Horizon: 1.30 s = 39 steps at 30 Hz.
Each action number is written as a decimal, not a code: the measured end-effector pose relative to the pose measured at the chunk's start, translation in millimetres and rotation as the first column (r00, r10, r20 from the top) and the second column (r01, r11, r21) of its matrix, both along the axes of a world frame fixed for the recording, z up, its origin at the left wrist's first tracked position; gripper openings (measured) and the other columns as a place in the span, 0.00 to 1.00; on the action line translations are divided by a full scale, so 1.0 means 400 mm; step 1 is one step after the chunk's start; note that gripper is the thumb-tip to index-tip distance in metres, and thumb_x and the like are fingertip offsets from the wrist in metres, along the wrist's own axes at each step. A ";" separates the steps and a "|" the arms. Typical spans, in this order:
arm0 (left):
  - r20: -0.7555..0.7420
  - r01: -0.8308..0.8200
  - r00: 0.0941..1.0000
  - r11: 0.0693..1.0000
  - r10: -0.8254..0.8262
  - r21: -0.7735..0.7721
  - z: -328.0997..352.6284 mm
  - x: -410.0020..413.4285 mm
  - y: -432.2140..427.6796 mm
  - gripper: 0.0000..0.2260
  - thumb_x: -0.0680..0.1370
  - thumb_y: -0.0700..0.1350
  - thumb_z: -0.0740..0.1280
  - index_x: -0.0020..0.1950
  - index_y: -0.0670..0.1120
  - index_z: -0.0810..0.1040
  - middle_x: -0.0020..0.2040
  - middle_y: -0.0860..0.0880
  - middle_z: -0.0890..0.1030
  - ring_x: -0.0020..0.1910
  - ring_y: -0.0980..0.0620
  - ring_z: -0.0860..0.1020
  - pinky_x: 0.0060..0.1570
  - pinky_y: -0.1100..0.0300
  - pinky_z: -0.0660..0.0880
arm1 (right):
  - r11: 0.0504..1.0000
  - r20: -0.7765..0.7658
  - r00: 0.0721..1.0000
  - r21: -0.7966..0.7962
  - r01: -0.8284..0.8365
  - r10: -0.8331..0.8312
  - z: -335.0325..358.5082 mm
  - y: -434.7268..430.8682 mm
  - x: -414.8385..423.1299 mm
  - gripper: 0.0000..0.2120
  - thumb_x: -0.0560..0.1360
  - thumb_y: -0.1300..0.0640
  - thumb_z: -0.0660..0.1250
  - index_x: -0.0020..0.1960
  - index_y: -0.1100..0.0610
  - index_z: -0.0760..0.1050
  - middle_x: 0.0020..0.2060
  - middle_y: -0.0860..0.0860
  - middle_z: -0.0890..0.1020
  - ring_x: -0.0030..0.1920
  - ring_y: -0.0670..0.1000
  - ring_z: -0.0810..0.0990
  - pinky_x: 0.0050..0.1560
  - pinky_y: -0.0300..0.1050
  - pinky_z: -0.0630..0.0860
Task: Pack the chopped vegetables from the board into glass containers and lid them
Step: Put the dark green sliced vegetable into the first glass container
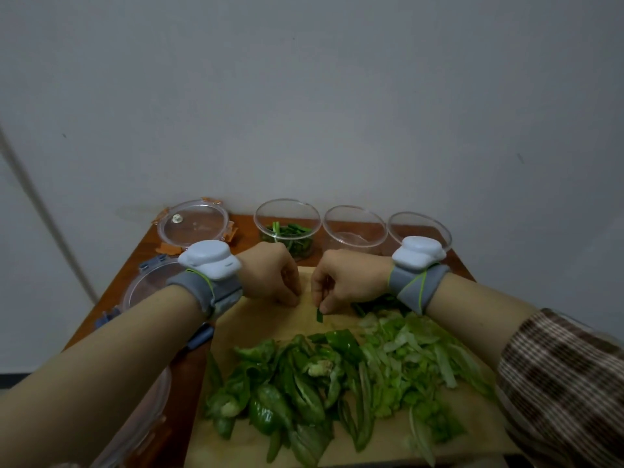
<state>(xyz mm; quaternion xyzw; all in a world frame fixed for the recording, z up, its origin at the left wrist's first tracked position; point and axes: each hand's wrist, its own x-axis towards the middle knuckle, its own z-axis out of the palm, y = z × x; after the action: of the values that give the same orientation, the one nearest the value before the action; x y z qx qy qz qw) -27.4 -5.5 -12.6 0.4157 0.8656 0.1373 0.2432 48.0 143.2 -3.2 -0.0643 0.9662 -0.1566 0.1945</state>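
Note:
On the wooden cutting board [270, 319] lie a pile of chopped green pepper [287, 383] and, to its right, shredded pale lettuce [412, 363]. My right hand [347, 278] pinches a small dark green piece [319, 315] just above the board's far part. My left hand [270, 273] is beside it, fingers curled down onto the board; whether it holds anything is hidden. Behind them stand three round glass containers: the left one [287, 231] holds dark green cut pieces, the middle one [354, 229] and the right one [422, 228] look empty.
A clear lid with orange clips [194, 222] lies at the back left of the brown table [148, 244]. A lid with blue-grey clips [141, 285] lies under my left forearm, another lid lower left. A plain wall rises right behind the containers.

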 end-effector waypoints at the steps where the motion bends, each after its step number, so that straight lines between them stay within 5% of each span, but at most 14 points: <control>1: 0.000 -0.004 1.000 1.000 0.004 -0.003 -0.001 0.000 0.001 0.10 0.74 0.45 0.71 0.55 0.47 0.82 0.47 0.53 0.81 0.47 0.56 0.78 0.50 0.65 0.74 | 1.000 0.004 1.000 0.019 -0.005 0.005 0.000 -0.002 0.002 0.05 0.70 0.59 0.73 0.47 0.56 0.82 0.35 0.44 0.79 0.36 0.41 0.76 0.38 0.33 0.72; 11: -0.135 0.032 0.990 0.997 -0.041 -0.069 -0.010 0.032 0.002 0.11 0.79 0.44 0.64 0.59 0.43 0.79 0.56 0.47 0.80 0.54 0.50 0.78 0.55 0.60 0.75 | 0.996 -0.126 0.991 0.072 0.057 -0.048 -0.013 0.021 0.010 0.05 0.73 0.60 0.66 0.47 0.57 0.80 0.34 0.42 0.75 0.36 0.43 0.73 0.32 0.28 0.66; 17: -0.061 -0.071 0.995 0.988 0.080 0.138 0.020 -0.028 -0.019 0.06 0.78 0.44 0.66 0.51 0.44 0.81 0.45 0.49 0.82 0.40 0.55 0.80 0.42 0.66 0.75 | 0.976 -0.233 0.949 -0.081 0.201 -0.214 0.043 0.053 -0.030 0.04 0.74 0.60 0.67 0.46 0.57 0.81 0.34 0.45 0.79 0.37 0.44 0.77 0.36 0.30 0.71; 22: 0.183 -0.441 0.894 0.729 0.409 0.523 0.055 -0.100 -0.004 0.05 0.76 0.43 0.69 0.46 0.42 0.81 0.39 0.46 0.82 0.32 0.56 0.79 0.27 0.72 0.73 | 0.879 -0.354 0.820 -0.340 0.334 -0.449 0.087 0.058 -0.133 0.03 0.72 0.63 0.70 0.40 0.59 0.81 0.28 0.50 0.78 0.28 0.45 0.75 0.36 0.39 0.74; 26: 0.163 -0.557 0.798 0.608 0.580 0.566 0.039 -0.139 0.037 0.05 0.74 0.44 0.71 0.42 0.44 0.82 0.31 0.50 0.78 0.23 0.58 0.73 0.19 0.71 0.67 | 0.844 -0.351 0.782 -0.364 0.393 -0.515 0.089 0.040 -0.206 0.02 0.70 0.65 0.72 0.41 0.61 0.83 0.33 0.56 0.83 0.29 0.46 0.77 0.42 0.42 0.80; 29: 0.101 -0.573 0.761 0.592 0.640 0.567 0.019 -0.159 0.051 0.04 0.71 0.45 0.74 0.42 0.46 0.82 0.34 0.50 0.80 0.29 0.55 0.75 0.22 0.71 0.68 | 0.869 -0.337 0.806 -0.286 0.404 -0.486 0.068 0.029 -0.239 0.07 0.69 0.66 0.71 0.46 0.62 0.84 0.41 0.59 0.85 0.33 0.49 0.78 0.47 0.43 0.80; 33: -0.040 -0.531 0.780 0.694 0.625 0.486 0.003 -0.171 0.047 0.06 0.70 0.51 0.74 0.41 0.50 0.84 0.37 0.50 0.83 0.36 0.52 0.80 0.32 0.64 0.72 | 0.886 -0.331 0.827 -0.257 0.385 -0.455 0.052 0.033 -0.258 0.07 0.67 0.62 0.75 0.46 0.59 0.84 0.44 0.57 0.85 0.41 0.49 0.80 0.43 0.39 0.75; 39: -0.076 -0.493 0.799 0.722 0.597 0.486 0.007 -0.168 0.044 0.08 0.75 0.43 0.70 0.53 0.47 0.84 0.51 0.47 0.84 0.50 0.49 0.81 0.51 0.62 0.75 | 0.865 -0.298 0.828 -0.331 0.377 -0.475 0.053 0.051 -0.250 0.07 0.68 0.66 0.72 0.46 0.60 0.84 0.38 0.56 0.84 0.34 0.48 0.79 0.42 0.41 0.77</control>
<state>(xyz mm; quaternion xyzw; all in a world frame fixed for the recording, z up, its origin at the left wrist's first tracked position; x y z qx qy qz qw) -94.5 12.1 -9.6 0.1974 0.9167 0.3473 -0.0101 -51.8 163.8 18.0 0.1014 0.9458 -0.3057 -0.0413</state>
